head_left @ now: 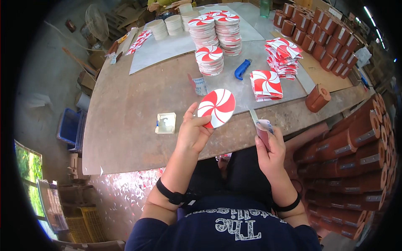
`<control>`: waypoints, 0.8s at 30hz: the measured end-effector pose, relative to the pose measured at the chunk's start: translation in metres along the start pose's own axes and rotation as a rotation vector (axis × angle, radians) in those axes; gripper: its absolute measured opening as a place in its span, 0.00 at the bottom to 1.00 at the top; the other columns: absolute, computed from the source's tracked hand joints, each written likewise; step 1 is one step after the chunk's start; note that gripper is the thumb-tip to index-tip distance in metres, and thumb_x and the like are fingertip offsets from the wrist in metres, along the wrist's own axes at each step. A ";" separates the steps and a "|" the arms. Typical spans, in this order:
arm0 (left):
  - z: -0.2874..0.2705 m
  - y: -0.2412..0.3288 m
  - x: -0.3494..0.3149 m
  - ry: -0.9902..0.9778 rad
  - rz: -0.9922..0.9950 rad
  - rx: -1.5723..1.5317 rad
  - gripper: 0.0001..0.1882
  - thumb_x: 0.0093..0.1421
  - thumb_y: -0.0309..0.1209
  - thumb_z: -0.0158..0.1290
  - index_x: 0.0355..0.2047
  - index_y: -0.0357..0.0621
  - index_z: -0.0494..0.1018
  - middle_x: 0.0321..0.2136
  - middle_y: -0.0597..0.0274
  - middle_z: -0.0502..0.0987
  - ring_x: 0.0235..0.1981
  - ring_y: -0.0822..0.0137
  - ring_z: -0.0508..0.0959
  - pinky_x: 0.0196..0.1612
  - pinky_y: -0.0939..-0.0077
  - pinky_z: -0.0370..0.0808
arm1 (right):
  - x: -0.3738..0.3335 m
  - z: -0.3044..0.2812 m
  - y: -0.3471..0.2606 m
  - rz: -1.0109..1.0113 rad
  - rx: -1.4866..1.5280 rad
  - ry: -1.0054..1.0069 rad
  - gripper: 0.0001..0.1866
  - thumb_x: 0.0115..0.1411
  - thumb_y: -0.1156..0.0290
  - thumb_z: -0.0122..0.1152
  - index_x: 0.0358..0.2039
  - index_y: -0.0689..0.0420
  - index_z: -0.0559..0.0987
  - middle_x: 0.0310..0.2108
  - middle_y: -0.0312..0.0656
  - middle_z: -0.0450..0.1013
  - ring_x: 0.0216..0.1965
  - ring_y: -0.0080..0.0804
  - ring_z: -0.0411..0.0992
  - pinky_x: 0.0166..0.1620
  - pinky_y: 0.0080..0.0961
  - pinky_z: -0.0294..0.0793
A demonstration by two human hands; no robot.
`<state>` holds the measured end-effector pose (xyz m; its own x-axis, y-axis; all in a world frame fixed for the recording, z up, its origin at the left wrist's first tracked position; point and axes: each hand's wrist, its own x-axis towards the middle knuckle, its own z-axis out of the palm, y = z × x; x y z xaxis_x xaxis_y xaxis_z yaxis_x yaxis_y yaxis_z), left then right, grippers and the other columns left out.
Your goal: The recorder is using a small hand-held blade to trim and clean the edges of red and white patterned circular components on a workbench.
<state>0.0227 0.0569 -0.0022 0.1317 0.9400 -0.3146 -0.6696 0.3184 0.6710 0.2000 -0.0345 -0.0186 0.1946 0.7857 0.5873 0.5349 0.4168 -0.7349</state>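
My left hand (pixel 193 133) is closed on the edge of a round disc (pixel 216 108) with a red and white swirl, its face tilted up. Off to its right, my right hand (pixel 272 151) grips a folded piece of sandpaper (pixel 262 134), reddish brown with a printed pale backing. A thin pale strip (pixel 253 116) sticks out beyond the sandpaper; I cannot tell its kind. The two hands are apart above the table's near edge. Another curled piece of sandpaper (pixel 200 86) lies just beyond the disc. To the left sits a small square cream tray (pixel 159 130).
Swirl-topped disc stacks (pixel 209 62) and plain pale disc stacks (pixel 173 26) stand farther back. A blue utility knife (pixel 241 70) lies near piled swirl-printed squares (pixel 266 84). Brown cylinders (pixel 318 98) crowd the right side. Across the wooden table (pixel 121 108), another person (pixel 161 5) partly shows.
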 end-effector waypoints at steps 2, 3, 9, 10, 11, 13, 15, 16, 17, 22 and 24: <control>-0.005 0.000 0.002 -0.124 -0.007 -0.028 0.34 0.48 0.12 0.42 0.55 0.38 0.43 0.46 0.45 0.62 0.45 0.56 0.69 0.45 0.60 0.69 | 0.001 0.002 -0.007 -0.092 -0.015 -0.014 0.16 0.49 0.82 0.52 0.41 0.61 0.73 0.34 0.45 0.66 0.33 0.33 0.68 0.35 0.20 0.67; -0.005 0.001 0.000 -0.124 -0.003 -0.031 0.34 0.48 0.12 0.42 0.55 0.38 0.43 0.46 0.45 0.62 0.45 0.56 0.69 0.45 0.60 0.69 | 0.002 0.003 -0.012 -0.097 -0.015 -0.016 0.16 0.49 0.82 0.52 0.41 0.61 0.73 0.34 0.45 0.66 0.33 0.33 0.68 0.35 0.20 0.67; 0.001 -0.002 -0.002 -0.134 -0.002 -0.006 0.32 0.48 0.12 0.42 0.54 0.37 0.46 0.46 0.48 0.63 0.45 0.58 0.69 0.45 0.62 0.69 | 0.000 0.012 -0.016 -0.090 0.005 -0.086 0.15 0.49 0.82 0.53 0.40 0.61 0.73 0.33 0.46 0.66 0.31 0.33 0.69 0.33 0.19 0.68; 0.001 -0.003 -0.001 -0.154 -0.020 -0.013 0.32 0.47 0.12 0.42 0.53 0.37 0.48 0.45 0.48 0.64 0.44 0.58 0.70 0.45 0.62 0.70 | -0.001 0.012 -0.016 -0.102 0.018 -0.092 0.15 0.49 0.82 0.53 0.40 0.61 0.73 0.33 0.46 0.66 0.31 0.33 0.69 0.33 0.19 0.68; 0.001 -0.003 0.000 -0.175 -0.037 -0.020 0.31 0.46 0.11 0.42 0.52 0.36 0.49 0.45 0.49 0.64 0.44 0.59 0.70 0.45 0.62 0.70 | -0.002 0.010 -0.017 -0.096 0.004 -0.095 0.15 0.49 0.83 0.53 0.40 0.62 0.73 0.33 0.46 0.66 0.31 0.33 0.69 0.33 0.19 0.69; -0.002 0.003 0.013 -0.186 -0.046 0.001 0.28 0.46 0.12 0.41 0.50 0.35 0.52 0.44 0.49 0.65 0.43 0.59 0.71 0.44 0.62 0.70 | -0.003 0.008 -0.014 -0.093 0.001 -0.079 0.16 0.48 0.84 0.53 0.39 0.62 0.73 0.34 0.47 0.67 0.33 0.35 0.69 0.35 0.21 0.68; 0.003 0.023 0.032 -0.223 0.013 0.043 0.25 0.47 0.13 0.40 0.49 0.34 0.54 0.44 0.49 0.65 0.41 0.58 0.72 0.43 0.62 0.71 | -0.006 0.003 -0.010 -0.079 -0.025 -0.092 0.16 0.47 0.84 0.52 0.39 0.62 0.73 0.35 0.48 0.67 0.34 0.37 0.69 0.37 0.22 0.68; 0.014 0.035 0.039 -0.207 0.062 0.059 0.23 0.47 0.14 0.38 0.47 0.34 0.55 0.42 0.49 0.67 0.40 0.57 0.72 0.42 0.61 0.72 | -0.008 -0.001 -0.005 -0.086 -0.029 -0.091 0.16 0.47 0.84 0.52 0.39 0.62 0.73 0.35 0.48 0.67 0.34 0.37 0.69 0.37 0.22 0.68; 0.021 0.049 0.048 -0.137 0.140 0.113 0.23 0.46 0.13 0.38 0.46 0.33 0.56 0.41 0.47 0.67 0.40 0.56 0.73 0.41 0.61 0.73 | -0.010 -0.004 -0.003 -0.057 -0.046 -0.090 0.16 0.47 0.84 0.52 0.39 0.62 0.73 0.35 0.48 0.67 0.35 0.38 0.69 0.38 0.23 0.68; 0.026 0.101 0.114 -0.138 0.215 0.350 0.23 0.48 0.15 0.36 0.47 0.29 0.54 0.41 0.44 0.67 0.40 0.57 0.73 0.42 0.64 0.73 | -0.016 -0.016 0.012 0.031 -0.104 -0.075 0.17 0.45 0.84 0.52 0.39 0.62 0.73 0.34 0.48 0.67 0.36 0.40 0.68 0.40 0.25 0.67; 0.031 0.108 0.139 -0.032 0.165 0.354 0.23 0.47 0.14 0.36 0.47 0.28 0.54 0.41 0.43 0.66 0.40 0.55 0.72 0.42 0.64 0.73 | -0.018 -0.021 0.019 0.037 -0.124 -0.056 0.17 0.45 0.84 0.52 0.38 0.62 0.73 0.34 0.48 0.67 0.36 0.40 0.68 0.41 0.25 0.67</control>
<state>-0.0081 0.2254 0.0473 0.0698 0.9837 -0.1657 -0.3912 0.1797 0.9026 0.2240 -0.0504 -0.0359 0.1721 0.8252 0.5381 0.6267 0.3297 -0.7060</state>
